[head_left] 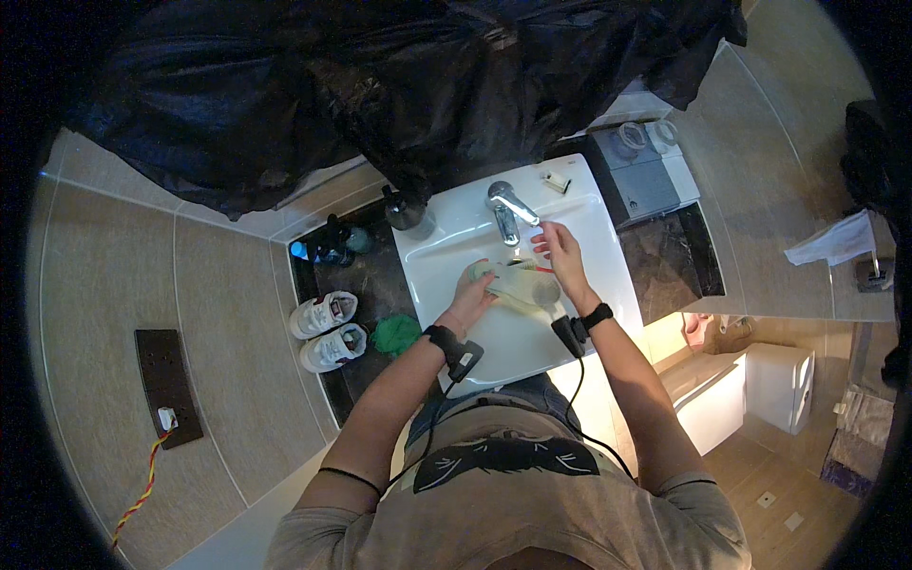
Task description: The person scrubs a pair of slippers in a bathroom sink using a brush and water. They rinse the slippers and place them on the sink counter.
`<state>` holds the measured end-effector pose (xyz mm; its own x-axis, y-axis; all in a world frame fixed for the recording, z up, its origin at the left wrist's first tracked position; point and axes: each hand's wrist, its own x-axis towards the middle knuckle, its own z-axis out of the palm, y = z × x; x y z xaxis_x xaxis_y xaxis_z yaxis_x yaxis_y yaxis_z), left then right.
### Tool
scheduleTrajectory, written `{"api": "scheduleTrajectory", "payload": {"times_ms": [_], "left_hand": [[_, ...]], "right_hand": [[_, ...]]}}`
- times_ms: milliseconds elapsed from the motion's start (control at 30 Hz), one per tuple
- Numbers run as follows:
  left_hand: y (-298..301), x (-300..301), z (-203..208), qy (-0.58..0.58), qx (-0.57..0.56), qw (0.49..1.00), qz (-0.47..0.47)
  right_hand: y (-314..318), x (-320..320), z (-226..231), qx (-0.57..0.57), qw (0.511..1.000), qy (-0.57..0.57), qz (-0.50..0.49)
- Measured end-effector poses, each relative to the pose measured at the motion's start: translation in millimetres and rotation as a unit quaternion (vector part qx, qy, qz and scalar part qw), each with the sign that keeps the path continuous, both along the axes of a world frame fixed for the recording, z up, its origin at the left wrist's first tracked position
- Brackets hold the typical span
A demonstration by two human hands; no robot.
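Observation:
Over the white sink (518, 347), my left hand (470, 296) is closed on a pale, see-through container (522, 288), which lies tilted across the basin; its exact kind is unclear. My right hand (563, 256) is raised at the chrome tap (505, 228), fingers apart and their tips close to the end of its lever. Whether they touch the lever is hard to tell. Just below that hand, a thin red piece (542, 270) shows at the container's upper edge. Bands with small cabled devices sit on both wrists.
A soap bottle (407, 213) stands at the sink's left corner. White shoes (332, 348) and a green mesh bundle (395, 335) lie on the dark counter. A small pale item (557, 181) rests behind the tap. Grey boxes (638, 176) are at right, a toilet (708, 399) lower right.

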<state>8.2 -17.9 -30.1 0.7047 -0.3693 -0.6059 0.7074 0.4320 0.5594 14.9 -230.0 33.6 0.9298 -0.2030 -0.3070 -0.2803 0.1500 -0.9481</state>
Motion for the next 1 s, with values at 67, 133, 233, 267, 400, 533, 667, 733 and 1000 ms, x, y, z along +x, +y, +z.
{"api": "scheduleTrajectory", "payload": {"times_ms": [67, 133, 233, 267, 400, 533, 667, 733, 1000], "left_hand": [[-3.9, 2.7, -3.9, -0.006, 0.026, 1.0, -0.008], [-10.2, 5.3, -12.4, -0.021, 0.02, 0.999, -0.015], [-18.8, 10.8, -28.1, -0.002, 0.005, 1.0, -0.005], [-20.8, 13.0, -33.7, 0.012, -0.001, 1.0, 0.002], [-30.1, 16.3, -37.7, 0.017, 0.014, 1.0, -0.017], [-40.2, 18.9, -48.9, 0.023, 0.003, 1.0, -0.01], [-49.7, 27.0, -50.9, 0.026, -0.057, 0.998, -0.001], [-59.2, 33.0, -38.9, 0.065, -0.085, 0.994, -0.002], [-57.8, 34.5, -41.8, 0.058, -0.117, 0.991, -0.03]], "right_hand": [[6.5, 11.0, 24.4, -0.025, 0.999, -0.034, 0.023], [5.7, 19.5, 20.5, -0.052, 0.996, -0.061, 0.051], [12.2, 20.4, 30.0, -0.066, 0.996, -0.05, 0.022], [13.9, 22.2, 31.6, -0.069, 0.996, -0.052, 0.025], [13.4, 23.2, 32.1, -0.075, 0.995, -0.053, 0.024], [13.4, 23.5, 29.0, -0.04, 0.998, -0.054, 0.021], [2.4, 18.9, 19.0, -0.002, 1.0, -0.002, 0.023], [-5.4, 15.2, -8.6, -0.049, 0.998, 0.044, 0.01], [-3.3, -3.8, -57.4, -0.441, 0.891, 0.016, 0.101]]}}
